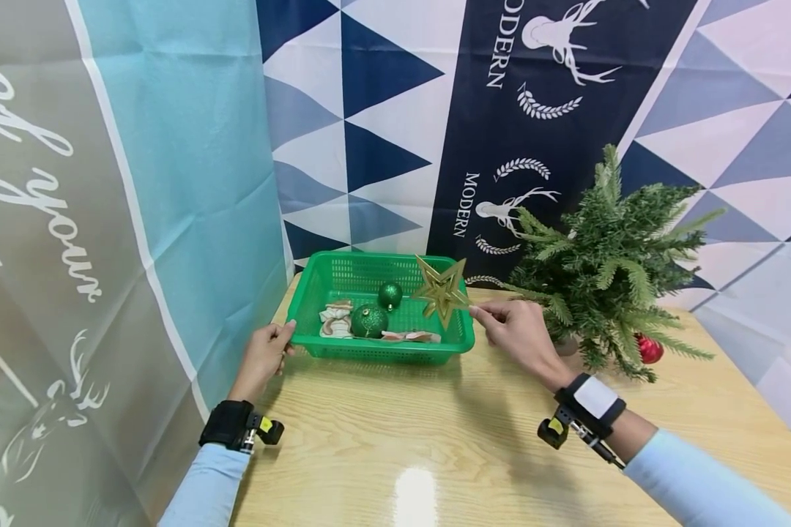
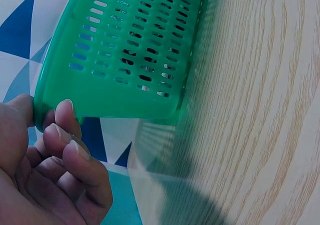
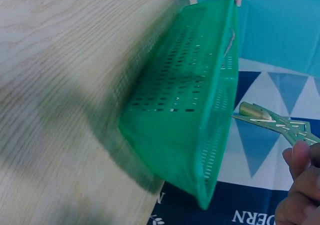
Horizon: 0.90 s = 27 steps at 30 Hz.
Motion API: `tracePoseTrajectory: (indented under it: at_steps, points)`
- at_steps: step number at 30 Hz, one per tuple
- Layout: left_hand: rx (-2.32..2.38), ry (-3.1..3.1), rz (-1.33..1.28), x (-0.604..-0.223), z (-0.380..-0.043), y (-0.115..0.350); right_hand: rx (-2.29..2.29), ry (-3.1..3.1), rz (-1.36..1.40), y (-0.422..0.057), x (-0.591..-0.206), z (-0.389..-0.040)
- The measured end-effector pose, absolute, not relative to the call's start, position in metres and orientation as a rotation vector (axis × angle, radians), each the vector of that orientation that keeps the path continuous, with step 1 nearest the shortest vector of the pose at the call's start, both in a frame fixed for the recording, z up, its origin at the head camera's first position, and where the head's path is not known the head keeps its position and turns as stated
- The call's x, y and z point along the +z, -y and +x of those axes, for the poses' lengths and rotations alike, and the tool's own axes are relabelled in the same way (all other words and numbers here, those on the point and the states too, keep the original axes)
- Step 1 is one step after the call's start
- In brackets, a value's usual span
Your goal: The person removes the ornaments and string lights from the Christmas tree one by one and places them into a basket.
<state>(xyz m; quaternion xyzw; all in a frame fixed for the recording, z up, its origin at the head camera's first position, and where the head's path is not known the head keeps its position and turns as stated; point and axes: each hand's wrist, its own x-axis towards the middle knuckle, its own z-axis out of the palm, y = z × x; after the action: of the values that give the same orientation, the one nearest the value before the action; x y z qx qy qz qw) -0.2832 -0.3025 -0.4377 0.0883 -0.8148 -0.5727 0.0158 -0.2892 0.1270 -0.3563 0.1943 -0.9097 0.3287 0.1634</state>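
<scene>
A green plastic basket [image 1: 376, 350] stands on the wooden table. My left hand [image 1: 264, 359] pinches its near left rim corner, thumb on top and fingers curled beneath, as the left wrist view [image 2: 65, 155] also shows. With thumb and fingers, my right hand [image 1: 519, 337] pinches one point of a gold star tree topper [image 1: 442, 291], held above the basket's right side. A short tube on the star shows in the right wrist view [image 3: 252, 111]. Inside the basket lie a large green glitter ball [image 1: 369, 322], a smaller one [image 1: 390, 295] and some pinkish-white ribbon-like pieces [image 1: 336, 320].
A small artificial Christmas tree [image 1: 613, 278] stands right of the basket, close to my right hand. One red ball [image 1: 650, 349] hangs low on it. Patterned cloth [image 1: 382, 146] covers the back wall, and a curtain [image 1: 191, 183] closes the left side. The wooden table [image 1: 382, 439] extends in front.
</scene>
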Motion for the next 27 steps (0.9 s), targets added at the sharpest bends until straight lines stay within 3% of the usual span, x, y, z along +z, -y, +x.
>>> tracePoseTrajectory:
  at_steps: [27]
  points:
    - [-1.811, 2.514, 0.267, -0.439, -0.281, 0.304, 1.048, 2.802, 0.511, -0.103, -0.391, -0.306]
